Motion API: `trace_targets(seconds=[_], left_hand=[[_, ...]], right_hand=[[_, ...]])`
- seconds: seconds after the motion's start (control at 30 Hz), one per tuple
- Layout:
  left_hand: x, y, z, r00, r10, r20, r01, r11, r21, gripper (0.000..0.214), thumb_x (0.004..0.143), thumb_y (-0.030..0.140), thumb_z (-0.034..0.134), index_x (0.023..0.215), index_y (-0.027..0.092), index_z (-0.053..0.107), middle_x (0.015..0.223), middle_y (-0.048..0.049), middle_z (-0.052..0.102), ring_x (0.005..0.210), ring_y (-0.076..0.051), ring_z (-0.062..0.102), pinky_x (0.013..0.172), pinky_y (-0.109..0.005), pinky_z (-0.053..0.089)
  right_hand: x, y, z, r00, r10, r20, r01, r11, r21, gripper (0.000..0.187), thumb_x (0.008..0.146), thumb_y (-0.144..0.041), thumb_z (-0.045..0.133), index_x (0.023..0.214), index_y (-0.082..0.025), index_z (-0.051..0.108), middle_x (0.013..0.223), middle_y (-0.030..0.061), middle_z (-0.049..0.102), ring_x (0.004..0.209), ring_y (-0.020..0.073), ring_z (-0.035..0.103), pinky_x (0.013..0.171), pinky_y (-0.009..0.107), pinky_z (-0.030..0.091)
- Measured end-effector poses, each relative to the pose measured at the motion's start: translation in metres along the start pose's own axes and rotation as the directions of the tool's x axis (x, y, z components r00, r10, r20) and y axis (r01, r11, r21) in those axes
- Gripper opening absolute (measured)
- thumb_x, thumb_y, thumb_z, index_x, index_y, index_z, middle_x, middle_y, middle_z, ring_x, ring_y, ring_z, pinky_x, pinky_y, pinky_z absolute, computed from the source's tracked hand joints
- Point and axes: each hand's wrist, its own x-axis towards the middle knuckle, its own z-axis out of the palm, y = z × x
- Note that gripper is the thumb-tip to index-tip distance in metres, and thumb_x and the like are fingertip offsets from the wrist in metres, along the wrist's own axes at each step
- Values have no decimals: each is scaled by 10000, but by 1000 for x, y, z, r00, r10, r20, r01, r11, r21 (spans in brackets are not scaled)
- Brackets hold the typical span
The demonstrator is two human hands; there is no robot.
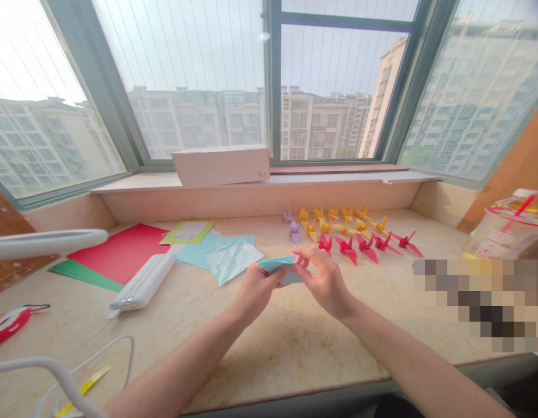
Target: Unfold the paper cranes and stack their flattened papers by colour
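Presently, I record the left hand [261, 288] and right hand [325, 280], each grip pinching blue paper [275, 264], judged part-folded; right of it, cranes [362, 228] appear finished; left, a red sheet [127, 252] lies unfolded.

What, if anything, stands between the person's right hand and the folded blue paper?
Nothing visible: the right hand touches the folded blue paper near its right end; the left hand holds its left.
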Motion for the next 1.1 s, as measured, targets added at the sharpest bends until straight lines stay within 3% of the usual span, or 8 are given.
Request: trace_targets(seconds=[0.1, 0.23, 0.37, 0.53, 0.77, 0.87, 1.1], left_hand=[[0, 2, 1, 1000, 3, -4, -3, 1000, -31, 226, 787, 336, 728, 930, 169, 779, 936, -75, 765, 909, -237, 695, 886, -387, 539], [-1, 1, 1, 1000, -9, 2, 9, 997, -73, 267, 811, 372, 701, 911, 135, 773, 887, -85, 766, 887, -238, 701, 912, -397, 530], [0, -5, -1, 999, 15, 39, -8, 987, -162, 319, 853, 411, 650, 918, 120, 761, 905, -97, 763, 878, -233, 699, 906, -396, 528], [0, -7, -1, 999, 21, 45, -10, 972, -233, 379, 888, 446, 599, 869, 102, 756, 875, -108, 759, 874, -237, 698, 889, -399, 535], [3, -5, -3, 997, 15, -75, -29, 981, -192, 310, 828, 400, 697, 849, 97, 752, 853, -108, 755, 819, -208, 688, 863, -372, 545], [3, -4, -2, 994, 29, -105, -50, 976, -210, 289, 818, 381, 707, 849, 98, 758, 863, -109, 756, 823, -205, 688, 847, -357, 551], [0, 1, 2, 992, 39, -118, -68, 966, -250, 248, 789, 340, 736, 827, 96, 756, 792, -90, 750, 743, -186, 685, 797, -348, 567]], right_hand=[[0, 0, 0, 1000, 10, -16, -10, 1000, 18, 140, 925, -266, 591, 1003, -240, 704, 896, 56, 695, 792, 210, 639, 760, 370, 484], [-1, 1, -2, 993, -119, -4, 118, 989, -85, 169, 935, -214, 575, 959, -266, 734, 898, 53, 692, 818, 209, 626, 774, 380, 449], [-1, 2, -7, 972, -222, 71, 232, 956, -178, 207, 944, -182, 558, 1030, -272, 724, 950, 51, 690, 809, 195, 599, 776, 376, 419], [2, 0, -12, 957, -243, 157, 273, 938, -214, 257, 961, -175, 517, 1130, -257, 693, 1024, 73, 677, 892, 207, 592, 829, 391, 401], [2, -6, -9, 927, -246, 282, 321, 911, -260, 343, 945, -308, 575, 1267, -199, 617, 1241, 126, 627, 1099, 270, 559, 907, 439, 377], [2, -5, -8, 915, -291, 281, 368, 886, -281, 398, 946, -354, 585, 1312, -198, 579, 1254, 124, 637, 1134, 268, 554, 919, 437, 373], [2, -5, -7, 923, -330, 196, 373, 893, -254, 269, 940, -273, 610, 1205, -259, 655, 1233, 74, 663, 1086, 223, 595, 925, 431, 373]])
